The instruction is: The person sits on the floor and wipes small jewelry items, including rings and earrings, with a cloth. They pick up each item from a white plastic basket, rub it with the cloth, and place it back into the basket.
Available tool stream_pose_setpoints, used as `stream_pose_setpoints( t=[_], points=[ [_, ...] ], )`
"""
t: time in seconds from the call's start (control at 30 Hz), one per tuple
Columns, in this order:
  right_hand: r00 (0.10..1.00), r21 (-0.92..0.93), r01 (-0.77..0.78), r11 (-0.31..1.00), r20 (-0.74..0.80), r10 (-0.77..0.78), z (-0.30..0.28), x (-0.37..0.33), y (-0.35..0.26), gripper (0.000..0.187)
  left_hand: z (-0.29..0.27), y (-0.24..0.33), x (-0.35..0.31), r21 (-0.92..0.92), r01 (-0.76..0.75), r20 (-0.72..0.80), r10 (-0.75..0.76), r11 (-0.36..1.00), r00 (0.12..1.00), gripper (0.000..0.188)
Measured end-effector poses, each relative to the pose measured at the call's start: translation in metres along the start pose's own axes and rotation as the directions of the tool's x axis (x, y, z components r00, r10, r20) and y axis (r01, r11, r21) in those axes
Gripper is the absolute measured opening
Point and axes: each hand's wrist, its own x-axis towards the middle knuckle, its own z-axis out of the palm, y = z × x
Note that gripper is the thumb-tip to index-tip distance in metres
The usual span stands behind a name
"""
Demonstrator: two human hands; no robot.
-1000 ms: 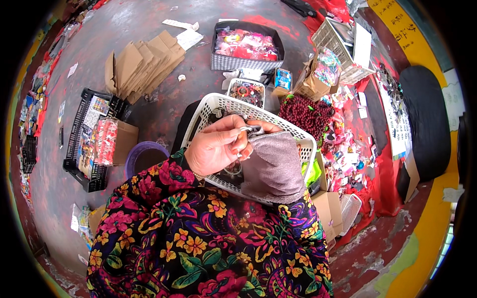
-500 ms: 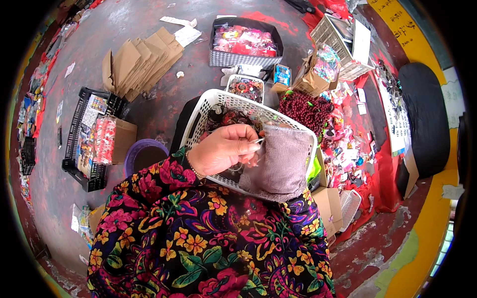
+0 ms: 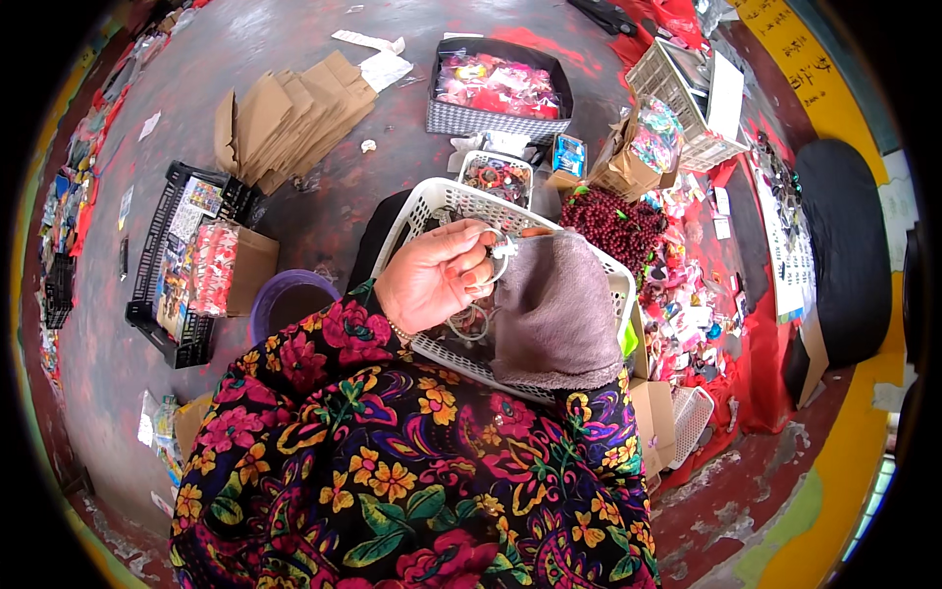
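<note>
My left hand is closed, pinching a thin whitish ring between thumb and fingers; it looks like a hair tie or bangle. A mauve-grey cloth drapes over my right hand, whose fingertips alone peek out at its top edge, close to the ring. Whether those fingers grip anything is hidden. Both hands are above a white perforated plastic basket on my lap. Inside the basket, pale loops lie below my left hand, beside the cloth.
Beyond the basket stand a small white basket of hair ties and a patterned box of bagged items. Dark red beads are heaped at right. On the left are a purple bucket, a black crate and flattened cardboard.
My left hand has turned and lifted slightly, bringing the pale ring into clearer view. The cloth has shifted and smoothed over my right hand. The whole view has moved a little.
</note>
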Motion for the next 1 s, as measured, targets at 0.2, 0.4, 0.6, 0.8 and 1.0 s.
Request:
stream_pose_setpoints(
  t=[0.2,0.4,0.6,0.8,1.0],
  points=[
    [0.868,0.847,-0.474,0.241,0.403,0.291,0.010,-0.006,0.005,0.020,0.005,-0.006,-0.002,0.084,0.068,-0.046,-0.064,0.994,0.997,0.018],
    [0.866,0.880,-0.408,0.245,0.287,0.410,0.016,-0.016,0.013,0.021,0.009,-0.009,-0.002,0.206,0.110,-0.066,-0.098,0.972,0.993,0.013],
    [0.844,0.811,-0.459,0.363,0.271,0.462,0.013,-0.018,0.013,0.022,0.012,-0.011,-0.003,0.393,0.146,-0.116,-0.108,0.908,0.987,0.011],
    [0.906,0.587,-0.387,0.711,0.095,0.413,0.020,-0.013,0.017,0.020,0.021,-0.008,-0.004,0.509,0.120,-0.177,-0.032,0.853,0.984,0.011],
    [0.964,0.181,-0.263,0.948,0.007,0.267,-0.016,0.006,-0.017,0.021,0.000,-0.007,-0.004,0.349,-0.093,-0.095,0.134,0.933,0.986,0.017]
  ],
)
